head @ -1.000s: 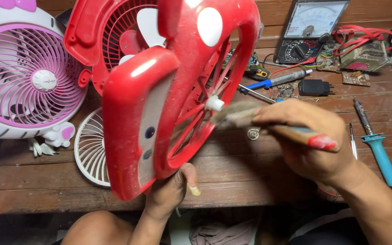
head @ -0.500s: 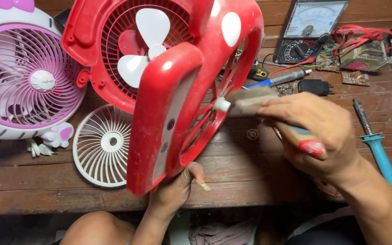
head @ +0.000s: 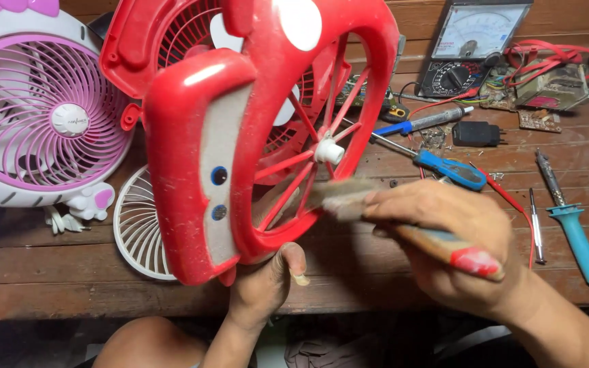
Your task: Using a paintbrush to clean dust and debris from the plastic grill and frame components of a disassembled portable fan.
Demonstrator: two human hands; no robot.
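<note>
While left hand [head: 267, 286] props red fan housing [head: 253, 136], right hand [head: 444, 238] angles paintbrush [head: 376, 204]

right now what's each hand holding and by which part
Left hand grips the red fan housing by its bottom edge. Right hand holds a paintbrush by its handle.

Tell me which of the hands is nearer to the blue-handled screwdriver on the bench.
Right. The right hand, gripping a brush, sits just below the blue-handled screwdriver; the left hand holds the red fan housing farther off.
</note>
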